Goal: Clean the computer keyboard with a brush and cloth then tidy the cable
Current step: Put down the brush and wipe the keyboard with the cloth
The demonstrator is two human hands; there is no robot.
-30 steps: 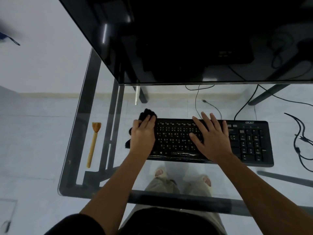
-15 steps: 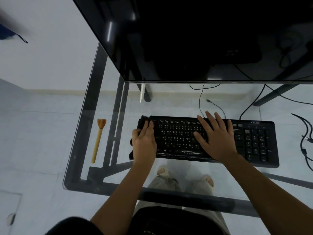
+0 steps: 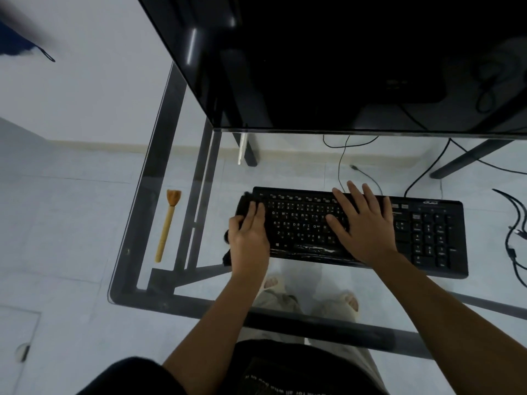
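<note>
A black keyboard (image 3: pixel 427 235) lies flat on the glass desk (image 3: pixel 148 172). My left hand (image 3: pixel 249 240) presses a black cloth (image 3: pixel 243 205) against the keyboard's left end; the cloth shows above and below the hand. My right hand (image 3: pixel 362 223) rests flat with fingers spread on the middle keys, holding nothing. A wooden brush (image 3: pixel 168 223) lies on the glass to the left, apart from both hands. The keyboard's cable (image 3: pixel 419 178) runs from its back edge up under the monitor.
A large black monitor (image 3: pixel 342 61) overhangs the back of the desk. Loose black cables (image 3: pixel 516 232) lie at the right edge, and thinner ones (image 3: pixel 340 158) behind the keyboard. The desk's dark frame bars (image 3: pixel 199 195) show through the glass.
My left hand with the cloth has slid back toward me along the keyboard's left end. The right hand stays flat on the keys. The view has shifted a little.
</note>
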